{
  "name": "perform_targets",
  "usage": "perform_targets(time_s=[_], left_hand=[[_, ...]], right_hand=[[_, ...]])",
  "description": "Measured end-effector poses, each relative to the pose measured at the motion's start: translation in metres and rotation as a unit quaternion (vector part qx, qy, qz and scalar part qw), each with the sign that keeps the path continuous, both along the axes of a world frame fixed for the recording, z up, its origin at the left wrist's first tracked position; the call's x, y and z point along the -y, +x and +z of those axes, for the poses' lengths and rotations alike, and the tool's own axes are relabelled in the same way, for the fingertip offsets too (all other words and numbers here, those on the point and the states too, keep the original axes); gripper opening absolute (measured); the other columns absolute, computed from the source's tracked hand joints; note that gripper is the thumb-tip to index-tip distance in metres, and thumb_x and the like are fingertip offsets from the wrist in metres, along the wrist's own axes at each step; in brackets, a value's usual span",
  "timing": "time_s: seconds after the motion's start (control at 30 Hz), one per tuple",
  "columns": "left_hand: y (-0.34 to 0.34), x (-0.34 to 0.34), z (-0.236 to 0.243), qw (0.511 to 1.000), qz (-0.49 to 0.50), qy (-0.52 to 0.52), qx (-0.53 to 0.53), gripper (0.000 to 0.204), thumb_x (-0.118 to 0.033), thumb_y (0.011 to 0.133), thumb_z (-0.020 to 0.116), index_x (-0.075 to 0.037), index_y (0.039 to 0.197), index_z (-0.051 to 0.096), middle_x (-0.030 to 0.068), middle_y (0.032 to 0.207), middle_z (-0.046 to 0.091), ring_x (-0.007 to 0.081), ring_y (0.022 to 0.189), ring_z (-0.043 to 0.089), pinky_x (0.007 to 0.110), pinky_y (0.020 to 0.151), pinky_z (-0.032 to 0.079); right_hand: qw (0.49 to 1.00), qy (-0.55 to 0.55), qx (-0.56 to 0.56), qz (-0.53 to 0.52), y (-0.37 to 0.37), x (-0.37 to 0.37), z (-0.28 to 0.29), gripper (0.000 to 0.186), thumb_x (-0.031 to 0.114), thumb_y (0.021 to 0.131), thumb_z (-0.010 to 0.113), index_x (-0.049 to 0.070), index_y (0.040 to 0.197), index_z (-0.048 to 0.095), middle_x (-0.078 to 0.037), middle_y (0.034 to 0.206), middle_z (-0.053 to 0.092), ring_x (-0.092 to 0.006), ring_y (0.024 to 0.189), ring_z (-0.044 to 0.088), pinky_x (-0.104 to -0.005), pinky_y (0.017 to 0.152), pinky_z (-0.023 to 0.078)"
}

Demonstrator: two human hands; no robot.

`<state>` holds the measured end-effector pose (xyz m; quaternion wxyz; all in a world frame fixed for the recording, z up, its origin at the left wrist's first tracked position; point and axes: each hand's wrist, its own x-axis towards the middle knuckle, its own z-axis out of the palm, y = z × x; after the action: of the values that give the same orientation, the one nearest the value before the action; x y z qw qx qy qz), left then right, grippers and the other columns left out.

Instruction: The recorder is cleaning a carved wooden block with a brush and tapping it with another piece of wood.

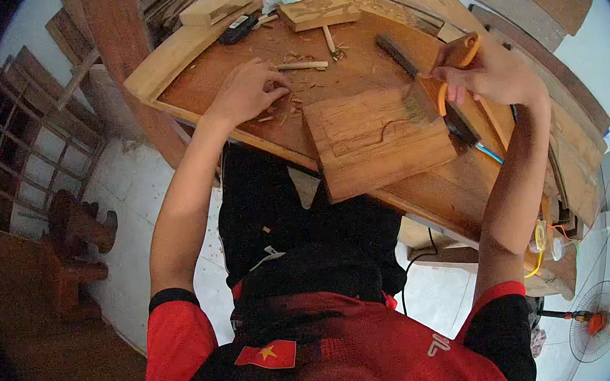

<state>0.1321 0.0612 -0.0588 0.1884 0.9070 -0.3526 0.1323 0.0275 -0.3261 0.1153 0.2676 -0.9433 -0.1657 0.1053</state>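
Note:
My left hand (pixel 254 92) is low over the brown tabletop (pixel 197 83), fingertips curled together among wood chips; what they hold, if anything, is unclear. A thin pale stick (pixel 303 66) lies beside it. My right hand (pixel 479 79) grips an orange-handled tool (pixel 467 51), its working end blurred above the right side of a square brown board (pixel 364 154) with curved lines on its face. A long dark tool (pixel 395 54) with a blue end lies beneath that hand, partly hidden.
A curved pale timber (pixel 159 78) edges the table's left. At the back are a black handheld device (pixel 236 30), wood blocks (pixel 316 12) and planks. Wooden stools (pixel 82 229) stand at left; a fan (pixel 596 322), cables and a yellow cord are at lower right.

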Motion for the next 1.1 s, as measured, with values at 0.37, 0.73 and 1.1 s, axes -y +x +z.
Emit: perform_targets(time_s=[0.37, 0.73, 1.1], left_hand=[[0.014, 0.021, -0.003, 0.991, 0.012, -0.132, 0.024, 0.017, -0.019, 0.101, 0.065, -0.004, 0.109, 0.067, 0.0174, 0.103, 0.070, 0.0375, 0.098, 0.067, 0.046, 0.087, 0.052], [0.120, 0.116, 0.026, 0.998, -0.018, -0.050, -0.015, 0.020, -0.026, 0.097, 0.073, -0.015, 0.113, 0.080, 0.0091, 0.104, 0.079, 0.0252, 0.098, 0.074, 0.042, 0.085, 0.058], [0.177, 0.140, 0.020, 0.991, 0.026, 0.125, -0.046, 0.020, -0.024, 0.092, 0.077, -0.020, 0.111, 0.081, 0.0037, 0.111, 0.080, 0.0214, 0.105, 0.075, 0.043, 0.092, 0.058]], right_hand=[[1.000, -0.002, 0.001, 0.020, 0.000, -0.011, -0.001, 0.023, 0.023, 0.099, 0.072, 0.000, 0.099, 0.071, -0.004, 0.073, 0.072, -0.0091, 0.065, 0.069, -0.0240, 0.053, 0.051], [0.996, 0.055, -0.012, 0.070, -0.001, -0.015, -0.004, 0.023, 0.026, 0.099, 0.070, 0.003, 0.098, 0.071, -0.004, 0.072, 0.073, -0.0101, 0.065, 0.070, -0.0251, 0.053, 0.051], [0.998, 0.034, 0.037, 0.036, 0.000, 0.000, -0.003, 0.025, 0.030, 0.099, 0.070, 0.005, 0.096, 0.072, -0.001, 0.071, 0.071, -0.0077, 0.064, 0.068, -0.0234, 0.053, 0.048]])
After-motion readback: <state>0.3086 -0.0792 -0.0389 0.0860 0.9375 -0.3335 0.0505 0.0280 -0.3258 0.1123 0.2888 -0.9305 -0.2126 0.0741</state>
